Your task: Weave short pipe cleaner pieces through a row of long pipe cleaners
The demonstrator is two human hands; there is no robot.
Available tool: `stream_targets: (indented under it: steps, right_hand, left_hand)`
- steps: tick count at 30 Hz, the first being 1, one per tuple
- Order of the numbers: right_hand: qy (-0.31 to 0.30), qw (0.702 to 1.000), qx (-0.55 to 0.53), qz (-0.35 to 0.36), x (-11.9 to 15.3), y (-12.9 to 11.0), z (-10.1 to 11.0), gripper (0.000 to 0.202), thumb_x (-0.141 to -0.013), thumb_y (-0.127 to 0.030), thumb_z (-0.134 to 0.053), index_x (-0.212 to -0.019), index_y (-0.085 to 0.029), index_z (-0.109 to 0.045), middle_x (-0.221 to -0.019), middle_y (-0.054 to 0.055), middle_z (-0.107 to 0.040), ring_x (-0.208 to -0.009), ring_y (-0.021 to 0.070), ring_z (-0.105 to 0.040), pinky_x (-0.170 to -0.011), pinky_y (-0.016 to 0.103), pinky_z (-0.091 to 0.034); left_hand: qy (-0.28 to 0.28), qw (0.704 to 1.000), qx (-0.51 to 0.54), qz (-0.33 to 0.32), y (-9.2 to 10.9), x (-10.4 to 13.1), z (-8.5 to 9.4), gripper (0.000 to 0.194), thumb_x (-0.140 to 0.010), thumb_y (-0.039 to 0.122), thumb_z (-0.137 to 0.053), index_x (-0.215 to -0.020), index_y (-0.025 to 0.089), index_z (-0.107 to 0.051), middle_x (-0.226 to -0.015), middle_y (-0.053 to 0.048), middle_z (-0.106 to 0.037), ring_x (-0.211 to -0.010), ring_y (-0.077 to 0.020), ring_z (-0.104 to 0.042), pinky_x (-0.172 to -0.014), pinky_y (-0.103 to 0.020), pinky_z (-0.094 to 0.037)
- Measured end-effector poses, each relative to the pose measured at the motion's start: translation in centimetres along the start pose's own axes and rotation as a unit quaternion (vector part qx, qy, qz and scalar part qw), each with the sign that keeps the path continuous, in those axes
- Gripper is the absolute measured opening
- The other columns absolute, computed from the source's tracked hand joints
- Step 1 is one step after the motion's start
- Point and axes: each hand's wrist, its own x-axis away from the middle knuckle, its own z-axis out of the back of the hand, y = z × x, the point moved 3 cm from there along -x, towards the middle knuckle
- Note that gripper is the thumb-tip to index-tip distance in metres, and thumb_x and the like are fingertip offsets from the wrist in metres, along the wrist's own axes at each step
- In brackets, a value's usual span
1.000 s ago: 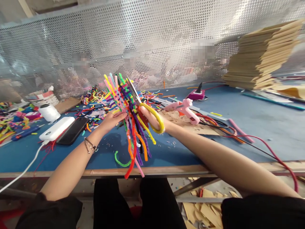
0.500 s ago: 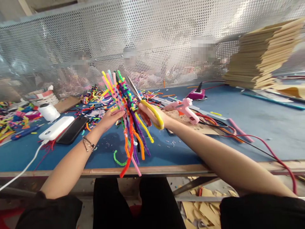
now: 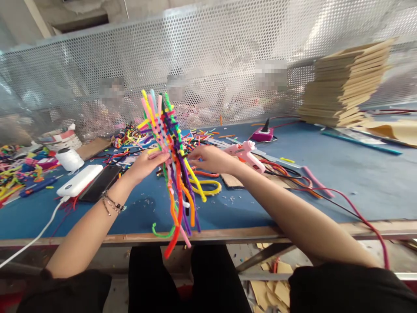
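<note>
A woven piece of many-coloured pipe cleaners (image 3: 169, 141) is held upright above the table, its loose strands hanging down past the front edge. My left hand (image 3: 150, 164) pinches its left side. At its right side is my right hand (image 3: 208, 158), fingers bent against the strands; the fingertips are partly hidden behind them, so their grip cannot be made out. Yellow-handled scissors (image 3: 211, 188) lie on the blue table just below my right hand, partly behind the hanging strands.
A pink glue gun (image 3: 249, 154) and cables lie to the right, with a purple socket block (image 3: 262, 134) behind. Stacked cardboard (image 3: 348, 87) stands back right. On the left are a white power bank (image 3: 80, 180), a black phone (image 3: 100, 182) and piled pipe cleaners (image 3: 19, 174).
The scissors have left my right hand and now lie on the table. My right hand has come to the weave's right side. The view has shifted slightly.
</note>
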Motion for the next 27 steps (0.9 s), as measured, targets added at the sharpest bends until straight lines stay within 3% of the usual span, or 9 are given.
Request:
stream_targets:
  steps: [4,10,16,23,27]
  right_hand:
    - [0.042,0.982,-0.182,-0.002,-0.1,-2.2,2.0,0.032,-0.096,-0.037,-0.031,-0.094,-0.015,-0.055,-0.087,0.005,-0.064,-0.076,0.0113,-0.062,-0.075,0.029,-0.053]
    - [0.017,0.943,-0.331,-0.023,0.1,-3.4,0.7,0.025,-0.079,-0.042,-0.056,-0.070,-0.019,-0.050,-0.061,-0.003,-0.052,-0.057,0.0077,-0.056,-0.058,0.023,-0.051]
    - [0.010,0.923,-0.378,-0.073,0.6,-3.4,-0.7,0.025,-0.072,-0.039,-0.063,-0.070,-0.017,-0.052,-0.056,-0.005,-0.051,-0.050,0.0066,-0.052,-0.051,0.021,-0.047]
    - [0.070,0.911,-0.391,-0.112,1.1,-3.3,-1.6,0.026,-0.070,-0.040,-0.063,-0.076,-0.018,-0.051,-0.060,-0.005,-0.050,-0.051,0.0051,-0.047,-0.047,0.019,-0.040]
    - [0.062,0.915,-0.382,-0.117,1.0,-3.1,-2.1,0.025,-0.067,-0.040,-0.063,-0.071,-0.017,-0.054,-0.059,-0.005,-0.049,-0.051,0.0055,-0.044,-0.047,0.020,-0.037]
  left_hand:
    - [-0.017,0.999,-0.025,0.021,-0.4,1.6,-0.8,0.037,-0.064,0.051,-0.074,-0.075,0.017,-0.066,-0.080,-0.004,-0.071,-0.088,-0.0238,-0.065,-0.083,-0.035,-0.051]
    - [-0.052,0.996,-0.036,0.055,-1.2,3.5,-1.2,0.035,-0.066,0.049,-0.074,-0.080,0.018,-0.070,-0.087,-0.004,-0.074,-0.091,-0.0249,-0.066,-0.084,-0.036,-0.052]
    - [-0.003,0.999,-0.021,0.043,-1.4,3.1,-0.5,0.047,-0.068,0.059,-0.070,-0.092,0.018,-0.070,-0.094,-0.004,-0.073,-0.090,-0.0214,-0.065,-0.081,-0.032,-0.053]
    - [0.041,0.999,-0.007,0.017,-1.5,2.8,-0.9,0.042,-0.065,0.054,-0.075,-0.085,0.018,-0.070,-0.087,-0.003,-0.073,-0.089,-0.0216,-0.065,-0.078,-0.028,-0.054]
    - [0.048,0.999,-0.001,0.020,-2.0,3.0,-0.8,0.041,-0.064,0.053,-0.076,-0.083,0.017,-0.069,-0.089,-0.003,-0.073,-0.087,-0.0209,-0.065,-0.078,-0.028,-0.054]
